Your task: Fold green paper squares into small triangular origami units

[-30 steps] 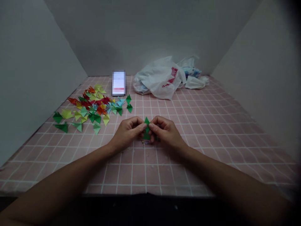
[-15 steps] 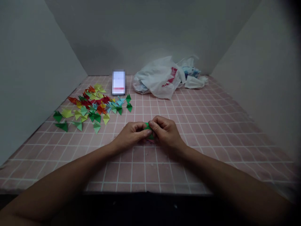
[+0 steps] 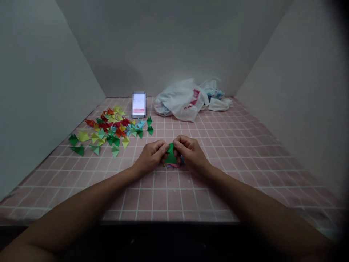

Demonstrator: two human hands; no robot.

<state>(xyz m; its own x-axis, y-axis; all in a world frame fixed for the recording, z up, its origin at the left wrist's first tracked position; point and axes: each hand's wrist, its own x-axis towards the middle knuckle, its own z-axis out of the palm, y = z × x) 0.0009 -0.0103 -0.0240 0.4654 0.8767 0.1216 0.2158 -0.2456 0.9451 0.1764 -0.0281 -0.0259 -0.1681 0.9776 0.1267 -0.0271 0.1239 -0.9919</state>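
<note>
Between my hands is a small piece of green folded paper (image 3: pixel 170 148), pinched at its upper part. My left hand (image 3: pixel 153 155) closes thumb and fingers on its left side. On the other side my right hand (image 3: pixel 190 150) grips it between thumb and forefinger. Just below lies a flat green paper (image 3: pixel 171 159), with pink and bluish paper edges (image 3: pixel 172 166) showing under it. Fingers partly cover the folded piece, so its full shape is hidden.
Many folded paper pieces (image 3: pixel 113 140) in green, yellow, red, orange and blue spread over the left of the pink checked cloth (image 3: pixel 234 156). A lit phone (image 3: pixel 139 104) stands behind them. White plastic bags (image 3: pixel 181 98) rest by the back wall; walls enclose both sides.
My hands have drawn slightly apart, uncovering more green paper and the coloured edges beneath. The camera view has tilted, so background things appear lower.
</note>
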